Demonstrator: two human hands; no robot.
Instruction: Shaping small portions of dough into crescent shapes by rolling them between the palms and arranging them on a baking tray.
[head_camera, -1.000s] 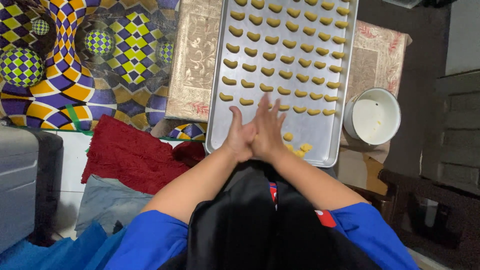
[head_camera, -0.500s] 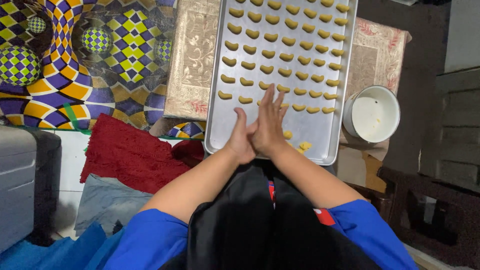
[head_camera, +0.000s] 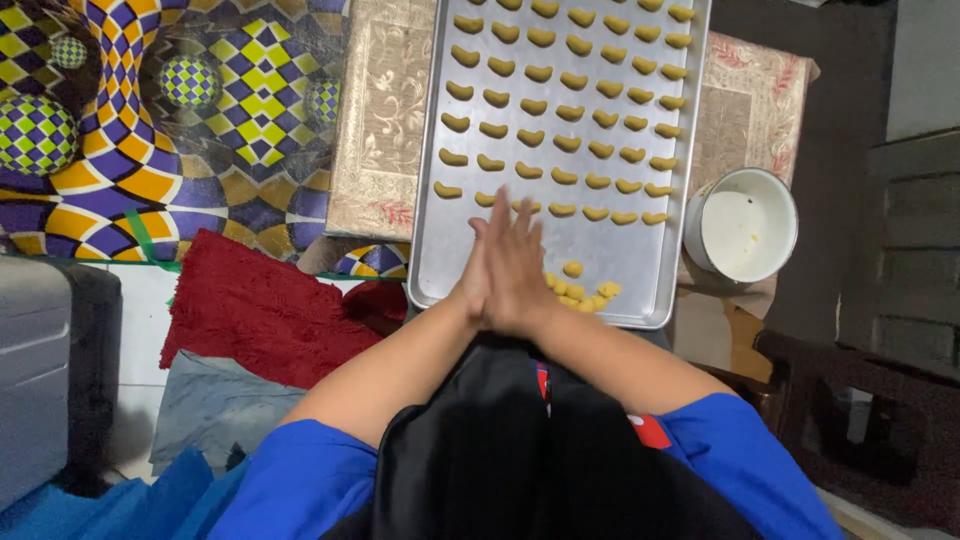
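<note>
A person looks down at a long silver metal baking tray (head_camera: 640, 270) resting on patterned cloths. The left hand (head_camera: 482, 272) and the right hand (head_camera: 524, 268) are pressed flat together, palm to palm, fingers straight and pointing away, above the tray's near edge. Whatever lies between the palms is hidden; it looks like a bit of dough is being rolled there, so the shaping step seems to be in hand. The next move would call for parting the palms and laying the shaped piece in the bare strip below the last row.

Neat rows of small yellow crescent-shaped dough pieces (head_camera: 560, 140) fill most of the tray. A little heap of unshaped yellow dough lumps (head_camera: 580, 293) sits just beside the right hand. A round white bowl (head_camera: 742, 224) stands right of the tray, and a red fluffy rug (head_camera: 265, 310) lies to the left.
</note>
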